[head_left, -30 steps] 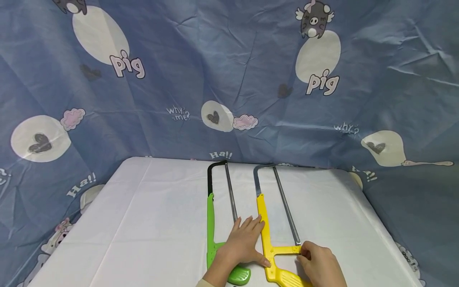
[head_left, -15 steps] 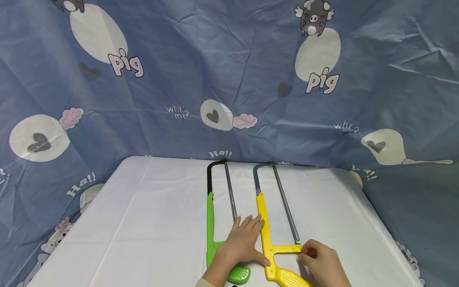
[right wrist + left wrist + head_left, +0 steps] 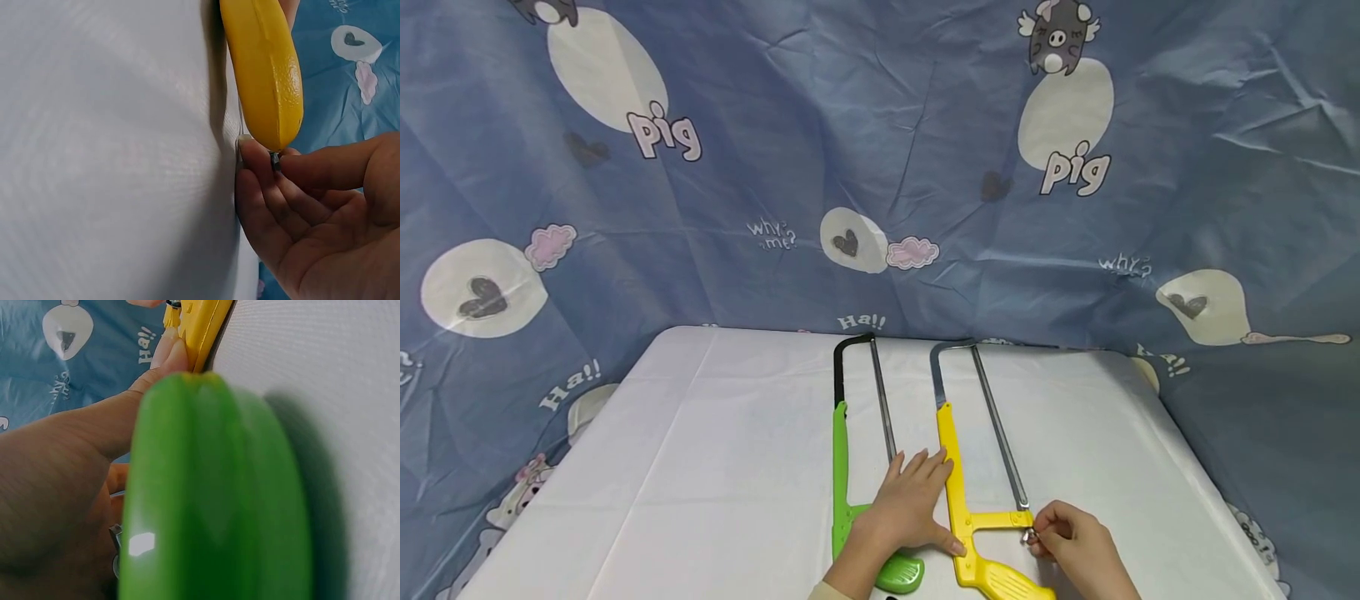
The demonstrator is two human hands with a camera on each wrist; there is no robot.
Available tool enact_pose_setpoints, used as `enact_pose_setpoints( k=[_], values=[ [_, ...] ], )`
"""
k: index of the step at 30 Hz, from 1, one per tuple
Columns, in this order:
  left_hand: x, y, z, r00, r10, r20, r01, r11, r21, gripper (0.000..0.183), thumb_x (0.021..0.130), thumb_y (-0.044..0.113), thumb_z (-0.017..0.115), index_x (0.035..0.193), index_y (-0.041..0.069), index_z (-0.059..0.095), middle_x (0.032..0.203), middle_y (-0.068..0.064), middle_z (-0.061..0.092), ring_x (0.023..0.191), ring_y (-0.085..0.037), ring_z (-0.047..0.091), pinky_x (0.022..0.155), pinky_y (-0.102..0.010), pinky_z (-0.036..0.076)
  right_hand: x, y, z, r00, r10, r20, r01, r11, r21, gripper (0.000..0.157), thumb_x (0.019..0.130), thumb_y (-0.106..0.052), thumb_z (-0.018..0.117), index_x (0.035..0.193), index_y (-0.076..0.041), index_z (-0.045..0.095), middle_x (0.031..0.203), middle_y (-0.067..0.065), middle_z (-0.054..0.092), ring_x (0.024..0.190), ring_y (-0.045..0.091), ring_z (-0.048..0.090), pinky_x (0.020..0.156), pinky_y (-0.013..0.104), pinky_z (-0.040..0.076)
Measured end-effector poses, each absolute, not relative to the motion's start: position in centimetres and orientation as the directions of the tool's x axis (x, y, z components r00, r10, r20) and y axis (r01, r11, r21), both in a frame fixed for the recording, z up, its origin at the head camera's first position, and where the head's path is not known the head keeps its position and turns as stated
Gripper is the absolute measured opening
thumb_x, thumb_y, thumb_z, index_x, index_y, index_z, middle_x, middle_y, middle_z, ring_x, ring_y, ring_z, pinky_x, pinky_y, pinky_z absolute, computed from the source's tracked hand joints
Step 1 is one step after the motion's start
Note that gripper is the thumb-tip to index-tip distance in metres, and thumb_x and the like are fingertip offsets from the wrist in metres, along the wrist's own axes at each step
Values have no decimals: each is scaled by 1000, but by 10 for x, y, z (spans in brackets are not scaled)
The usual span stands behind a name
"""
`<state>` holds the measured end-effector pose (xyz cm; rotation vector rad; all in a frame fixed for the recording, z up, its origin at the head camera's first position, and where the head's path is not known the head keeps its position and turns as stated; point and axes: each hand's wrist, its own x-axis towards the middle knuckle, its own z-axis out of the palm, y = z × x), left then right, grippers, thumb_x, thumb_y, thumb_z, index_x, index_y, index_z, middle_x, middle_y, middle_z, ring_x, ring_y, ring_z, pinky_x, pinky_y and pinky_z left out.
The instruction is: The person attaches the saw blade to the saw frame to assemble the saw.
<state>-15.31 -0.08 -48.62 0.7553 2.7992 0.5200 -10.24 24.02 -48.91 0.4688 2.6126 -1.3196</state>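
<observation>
A yellow hacksaw (image 3: 957,492) lies on the white table, its metal blade (image 3: 1000,425) on the right side of the frame. My left hand (image 3: 906,508) is spread over the gap between the two saws, fingertips touching the yellow frame and thumb resting near its handle. With thumb and fingers, my right hand (image 3: 1078,542) pinches a small metal wing nut (image 3: 1028,537) at the end of the yellow crosspiece. In the right wrist view the yellow handle (image 3: 265,75) partly hides the pinched metal. A green hacksaw (image 3: 841,467) lies under my left wrist, its handle (image 3: 212,487) filling the left wrist view.
The white table (image 3: 737,467) reaches back to a blue printed cloth (image 3: 737,167) hanging behind it and at both sides. Both saws' far ends lie close to the table's back edge.
My right hand has shifted slightly right and its fingers have moved, so the wing nut now shows beside the fingertips. My left hand and both saws have stayed in place.
</observation>
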Motion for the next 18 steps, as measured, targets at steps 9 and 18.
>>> enact_pose_setpoints(
  k=[9,18],
  values=[
    [-152,-1,-487,-848,521,-101,446,803,395,114,62,66,83,154,18,37,165,-1,27,152,-28,27,124,-56,17,-102,241,-488,-948,195,-250,315,673,-669,5,83,0,66,86,-4,66,73,1,67,66,15,59,56,28,49],
    [-153,-2,-487,-847,523,-96,450,801,394,113,63,65,83,154,17,37,165,-1,27,152,-28,27,124,-56,17,-102,236,-488,-962,210,-172,272,770,-577,10,78,0,73,77,-7,67,70,-1,64,66,16,54,58,29,46]
  ],
)
